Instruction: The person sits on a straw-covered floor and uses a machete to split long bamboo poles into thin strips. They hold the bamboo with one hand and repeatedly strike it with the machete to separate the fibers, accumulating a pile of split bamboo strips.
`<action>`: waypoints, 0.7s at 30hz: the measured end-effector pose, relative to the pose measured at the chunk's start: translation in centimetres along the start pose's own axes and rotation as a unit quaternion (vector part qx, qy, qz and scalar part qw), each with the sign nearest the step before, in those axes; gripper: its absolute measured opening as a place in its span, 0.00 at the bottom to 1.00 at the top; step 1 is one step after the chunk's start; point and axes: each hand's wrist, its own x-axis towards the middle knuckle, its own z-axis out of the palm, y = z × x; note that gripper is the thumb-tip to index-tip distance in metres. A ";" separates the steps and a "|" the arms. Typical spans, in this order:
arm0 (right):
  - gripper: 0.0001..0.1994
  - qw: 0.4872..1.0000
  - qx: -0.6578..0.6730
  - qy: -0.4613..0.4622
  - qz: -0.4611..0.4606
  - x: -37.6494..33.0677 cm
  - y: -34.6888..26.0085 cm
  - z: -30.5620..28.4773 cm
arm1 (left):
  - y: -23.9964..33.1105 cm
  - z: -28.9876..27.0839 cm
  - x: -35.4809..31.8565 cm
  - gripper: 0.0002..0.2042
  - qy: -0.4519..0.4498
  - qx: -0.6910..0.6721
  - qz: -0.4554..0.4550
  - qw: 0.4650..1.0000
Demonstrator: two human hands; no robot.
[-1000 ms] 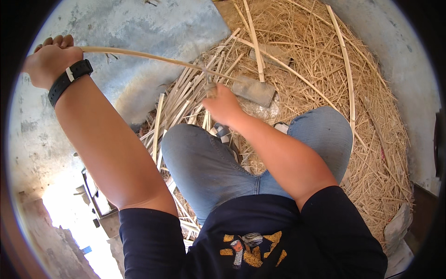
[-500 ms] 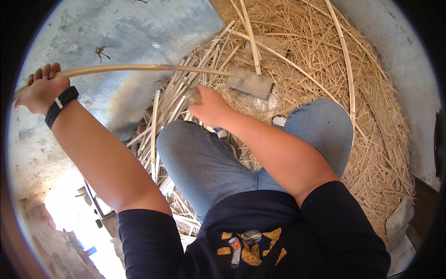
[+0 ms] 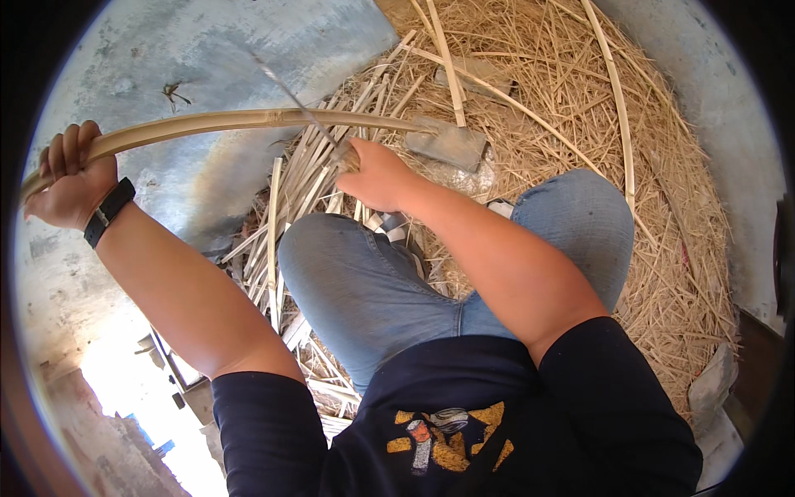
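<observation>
My left hand (image 3: 73,176) is raised at the far left, closed around one end of a long bamboo strip (image 3: 248,121). A black watch sits on that wrist. The strip runs right across the view to a broad grey blade (image 3: 447,142). My right hand (image 3: 374,174) is closed on the blade's handle, just above my left knee. The blade's edge meets the strip's right end. A thin sliver (image 3: 286,87) sticks up from the strip near its middle.
Cut bamboo strips (image 3: 306,190) lie piled on the concrete floor (image 3: 207,50) by my knees. Straw-like shavings (image 3: 662,248) cover the ground to the right, with long canes (image 3: 617,108) on top. A stone (image 3: 712,385) lies at the lower right.
My left hand has pulled the strip farther left and down. My right hand with the blade has slid left along the strip.
</observation>
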 end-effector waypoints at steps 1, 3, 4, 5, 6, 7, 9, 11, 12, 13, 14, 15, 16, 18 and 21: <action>0.23 0.999 -0.013 -0.021 -0.025 0.3 -0.7 -0.5 | 0.2 -0.3 0.3 0.34 -0.026 -0.024 -0.022 0.999; 0.22 0.998 0.006 0.005 0.059 1.1 1.8 -0.6 | 0.0 0.0 0.3 0.35 -0.049 -0.052 -0.047 0.996; 0.22 0.995 0.015 0.017 0.097 1.4 3.5 -0.4 | 0.1 0.3 0.2 0.36 -0.042 -0.045 -0.040 0.997; 0.22 0.991 -0.013 0.056 0.119 1.5 6.0 -0.3 | 0.1 0.7 0.2 0.36 -0.036 -0.039 -0.035 0.998; 0.21 0.984 -0.039 0.097 0.142 1.4 9.3 -0.1 | -0.2 0.8 0.0 0.37 -0.027 -0.026 -0.029 0.999; 0.21 0.975 -0.062 0.133 0.167 1.1 9.5 0.0 | -0.4 0.6 -0.1 0.37 -0.014 -0.009 -0.025 1.000; 0.22 0.970 0.107 0.065 0.208 1.2 6.7 -0.2 | 0.7 -1.0 0.3 0.38 -0.033 -0.022 -0.038 0.998; 0.22 0.984 0.117 0.051 0.125 0.4 3.6 0.2 | 0.7 -1.9 -0.1 0.39 -0.059 -0.055 -0.050 0.995; 0.22 0.996 0.045 0.071 0.016 0.5 2.6 0.9 | 0.6 -1.8 -0.1 0.39 -0.080 -0.079 -0.052 0.992; 0.23 0.998 0.024 0.041 -0.029 0.3 1.2 0.9 | 0.7 -1.7 -0.3 0.39 -0.089 -0.093 -0.053 0.990; 0.24 0.997 0.003 0.011 -0.074 0.2 -0.3 0.8 | 0.6 -1.6 -0.4 0.39 -0.098 -0.108 -0.053 0.988; 0.25 0.992 -0.014 -0.017 -0.120 0.0 -1.1 0.7 | 0.8 -1.3 -0.4 0.39 -0.100 -0.113 -0.055 0.987; 0.25 0.998 0.024 0.003 -0.063 0.0 -0.5 0.7 | 0.9 -1.1 -0.6 0.38 -0.099 -0.117 -0.057 0.986; 0.25 0.993 0.099 0.042 0.047 0.7 2.2 0.3 | 0.9 -1.2 -1.5 0.37 -0.095 -0.126 -0.059 0.986; 0.27 0.925 0.255 -0.051 0.277 1.4 6.3 -3.9 | 0.6 -1.5 -2.5 0.26 -0.168 -0.175 -0.061 0.968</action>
